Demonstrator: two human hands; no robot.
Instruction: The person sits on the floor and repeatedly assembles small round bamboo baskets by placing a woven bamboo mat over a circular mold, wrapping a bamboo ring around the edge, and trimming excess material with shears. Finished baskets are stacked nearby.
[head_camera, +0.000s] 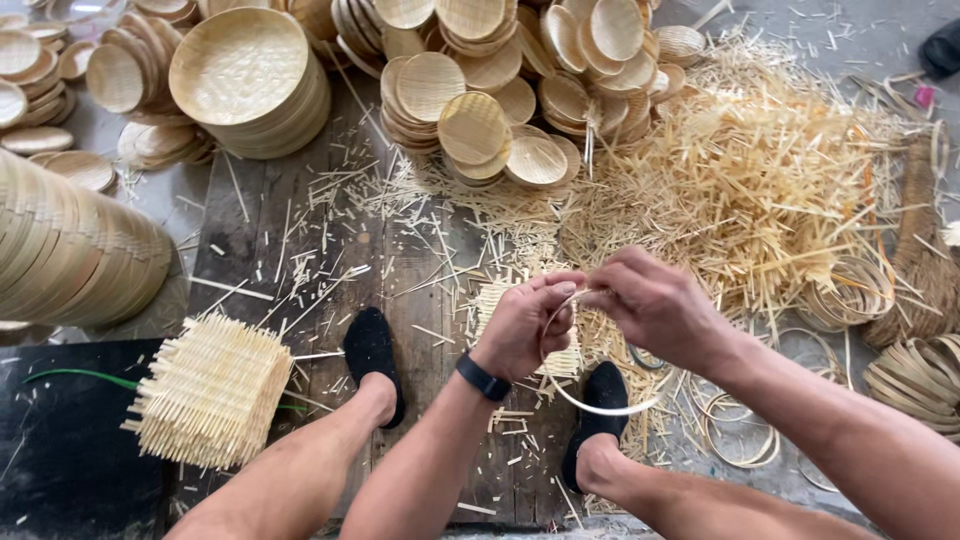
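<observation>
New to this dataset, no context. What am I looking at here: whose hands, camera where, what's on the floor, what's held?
There is one picture, from a camera on a person's head, looking down at their own bare arms and black-socked feet. The left hand, with a black wristband, and the right hand together bend a thin pale bamboo strip loop. Below is a dark wooden plank floor strewn with pale bamboo slivers. Stacks of round woven bamboo trays lie ahead, a stack of square woven bamboo mats at left, and coiled bamboo rings at right.

A thin pale bamboo strip (590, 405), bent into a hanging loop, its ends pinched together up top
</observation>
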